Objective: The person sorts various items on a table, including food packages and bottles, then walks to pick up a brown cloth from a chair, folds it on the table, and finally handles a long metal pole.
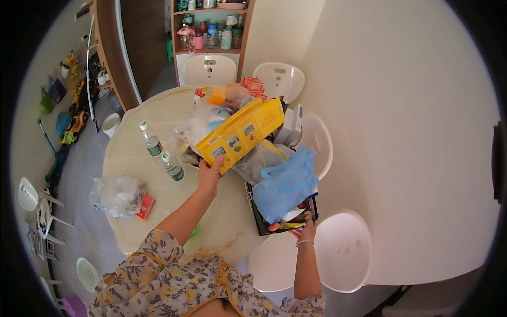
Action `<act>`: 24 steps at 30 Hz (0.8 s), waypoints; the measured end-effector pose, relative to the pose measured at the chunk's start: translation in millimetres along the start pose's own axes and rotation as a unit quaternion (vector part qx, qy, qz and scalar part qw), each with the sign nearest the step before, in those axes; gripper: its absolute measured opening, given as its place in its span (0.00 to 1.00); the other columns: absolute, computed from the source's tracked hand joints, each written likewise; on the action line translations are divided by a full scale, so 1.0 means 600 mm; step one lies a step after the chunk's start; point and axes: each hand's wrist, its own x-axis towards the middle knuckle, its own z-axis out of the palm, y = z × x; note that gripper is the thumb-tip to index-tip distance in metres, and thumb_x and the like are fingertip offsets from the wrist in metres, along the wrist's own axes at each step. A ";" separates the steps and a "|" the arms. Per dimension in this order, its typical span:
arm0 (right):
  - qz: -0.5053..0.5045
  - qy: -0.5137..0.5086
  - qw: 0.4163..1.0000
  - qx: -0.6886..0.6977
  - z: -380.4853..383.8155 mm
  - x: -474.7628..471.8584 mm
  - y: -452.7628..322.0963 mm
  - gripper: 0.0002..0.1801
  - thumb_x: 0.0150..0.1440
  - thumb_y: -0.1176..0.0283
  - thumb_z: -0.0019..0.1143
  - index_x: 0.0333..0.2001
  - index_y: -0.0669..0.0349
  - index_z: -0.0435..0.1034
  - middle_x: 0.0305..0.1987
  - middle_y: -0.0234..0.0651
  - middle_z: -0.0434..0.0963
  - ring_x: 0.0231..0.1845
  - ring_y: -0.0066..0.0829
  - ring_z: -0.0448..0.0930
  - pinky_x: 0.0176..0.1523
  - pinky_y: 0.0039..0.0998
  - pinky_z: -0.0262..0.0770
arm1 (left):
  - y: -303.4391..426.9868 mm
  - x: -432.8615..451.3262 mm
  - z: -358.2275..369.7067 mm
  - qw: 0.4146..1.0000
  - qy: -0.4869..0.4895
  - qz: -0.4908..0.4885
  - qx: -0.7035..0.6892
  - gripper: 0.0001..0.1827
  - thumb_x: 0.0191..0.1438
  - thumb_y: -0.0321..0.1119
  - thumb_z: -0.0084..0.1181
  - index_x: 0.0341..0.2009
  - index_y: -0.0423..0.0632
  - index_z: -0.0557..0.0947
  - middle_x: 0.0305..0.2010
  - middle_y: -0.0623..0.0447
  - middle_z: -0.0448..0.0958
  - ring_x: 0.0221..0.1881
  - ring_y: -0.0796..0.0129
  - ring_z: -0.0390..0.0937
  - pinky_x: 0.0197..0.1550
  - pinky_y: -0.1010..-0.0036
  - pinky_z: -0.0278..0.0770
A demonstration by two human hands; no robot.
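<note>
My left hand (210, 176) grips the near end of a long yellow cardboard box (242, 136) printed with small pictures and writing. The box is tilted above a pile on the table. At the near right corner of a black tray (262, 228), my right hand (307, 228) holds the rim. A light-blue fabric bag (286, 186) lies over the tray and hides much of its inside. A yellow tube-like packet (292, 225) and an orange-red item (273, 227) show beside the right hand. A translucent plastic bag (257, 161) sits between the yellow box and the blue bag.
Two water bottles (152, 140) (173, 166) stand on the cream table (214, 210). Left lie a clear plastic bag (119, 195) and a red box (146, 206). An orange-labelled bottle (222, 95) and white boxes (291, 125) lie in the pile. White chairs (344, 251) surround the table.
</note>
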 end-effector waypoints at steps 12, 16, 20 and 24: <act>-0.017 -0.023 0.999 0.022 -0.010 0.014 0.019 0.30 0.55 0.53 0.41 0.56 0.56 0.47 0.49 0.49 0.66 0.33 0.46 0.78 0.24 0.38 0.80 | 0.091 -0.005 0.013 0.979 -0.076 0.048 -0.181 0.20 0.56 0.43 0.50 0.50 0.49 0.67 0.46 0.54 0.73 0.42 0.68 0.74 0.35 0.72 0.77; -0.016 -0.029 0.999 0.024 -0.012 0.015 0.021 0.32 0.55 0.52 0.42 0.57 0.56 0.46 0.49 0.49 0.66 0.33 0.46 0.78 0.24 0.38 0.80 | 0.092 0.010 0.047 0.951 -0.087 0.128 -0.267 0.18 0.58 0.36 0.48 0.53 0.50 0.65 0.50 0.54 0.71 0.47 0.66 0.73 0.45 0.67 0.76; -0.005 -0.018 1.000 0.021 -0.010 0.017 0.023 0.32 0.55 0.52 0.41 0.58 0.54 0.45 0.49 0.48 0.67 0.31 0.45 0.79 0.24 0.39 0.80 | 0.054 0.017 0.085 0.930 -0.082 0.106 -0.341 0.19 0.58 0.35 0.49 0.53 0.53 0.64 0.50 0.55 0.71 0.49 0.66 0.72 0.47 0.65 0.75; -0.032 -0.007 0.999 0.017 -0.007 0.018 0.027 0.28 0.53 0.59 0.37 0.57 0.55 0.48 0.46 0.48 0.68 0.25 0.45 0.78 0.22 0.40 0.79 | 0.012 0.022 0.116 0.923 -0.064 0.024 -0.378 0.19 0.56 0.35 0.52 0.51 0.51 0.64 0.51 0.54 0.68 0.49 0.67 0.71 0.45 0.68 0.75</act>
